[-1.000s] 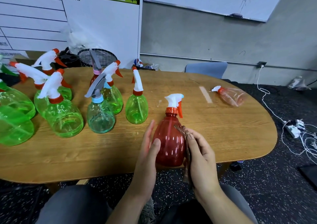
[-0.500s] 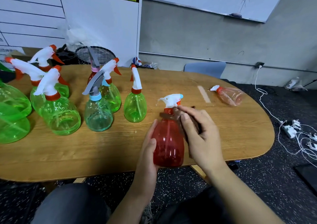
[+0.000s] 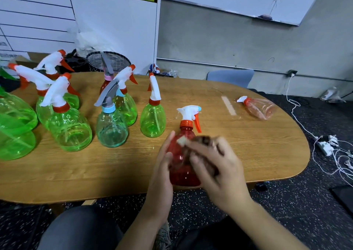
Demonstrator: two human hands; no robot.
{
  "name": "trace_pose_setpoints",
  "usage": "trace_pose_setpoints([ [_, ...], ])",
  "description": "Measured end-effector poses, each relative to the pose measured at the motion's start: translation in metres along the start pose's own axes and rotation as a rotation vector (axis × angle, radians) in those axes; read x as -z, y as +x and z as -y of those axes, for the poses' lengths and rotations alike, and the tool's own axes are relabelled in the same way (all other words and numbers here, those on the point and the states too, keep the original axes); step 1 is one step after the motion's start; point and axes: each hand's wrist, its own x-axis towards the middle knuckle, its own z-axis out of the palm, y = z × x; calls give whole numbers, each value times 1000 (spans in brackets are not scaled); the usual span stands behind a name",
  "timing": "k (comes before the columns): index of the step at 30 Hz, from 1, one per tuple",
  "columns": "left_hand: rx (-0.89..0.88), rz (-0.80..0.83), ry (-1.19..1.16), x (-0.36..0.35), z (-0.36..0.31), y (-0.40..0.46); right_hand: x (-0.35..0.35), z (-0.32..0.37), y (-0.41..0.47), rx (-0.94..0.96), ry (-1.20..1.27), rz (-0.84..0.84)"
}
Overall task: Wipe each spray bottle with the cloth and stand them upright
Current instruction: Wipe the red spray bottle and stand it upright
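Red spray bottle [image 3: 182, 165] stands upright at the tabletop's [image 3: 257, 146] near edge, white/orange trigger head up top. Left hand [image 3: 162, 171] steadies its left side w/ fairly straight fingers, thumb on the front. Right hand [image 3: 214, 165], motion-blurred, curls round a dark cloth [image 3: 205, 140] pressed to the bottle's shoulder. Pale pink bottle [image 3: 257, 107] lies on its side near the far right edge. Green bottles [image 3: 152, 121] stand upright toward the left.

The left hand [image 3: 162, 165] is lying flat against the left side of the red bottle [image 3: 181, 165], fingers straight. The right hand [image 3: 215, 165], blurred, is curling over the bottle's right side, pinching a cloth [image 3: 205, 140].
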Motion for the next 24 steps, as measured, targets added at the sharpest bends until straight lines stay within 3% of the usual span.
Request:
trace_pose_setpoints([
  [3,13,29,-30,-7,-1,-2,-1,-2,27,-189,91,-63],
  [5,29,25,-49,-8,-2,-3,-5,-1,28,-194,53,-15],
  [12,37,-35,-66,7,4,0,-10,1,-25,238,-133,197],
  [14,56,-23,-96,8,2,-1,-8,1,-25,273,-122,229],
  [16,58,-44,-84,9,3,-1,-4,3,-17,167,-47,220],
  [20,49,-33,-33,7,8,-1,-4,2,13,-149,127,-14],
  [24,58,-16,-45,5,8,-4,-16,1,21,-230,83,26],
])
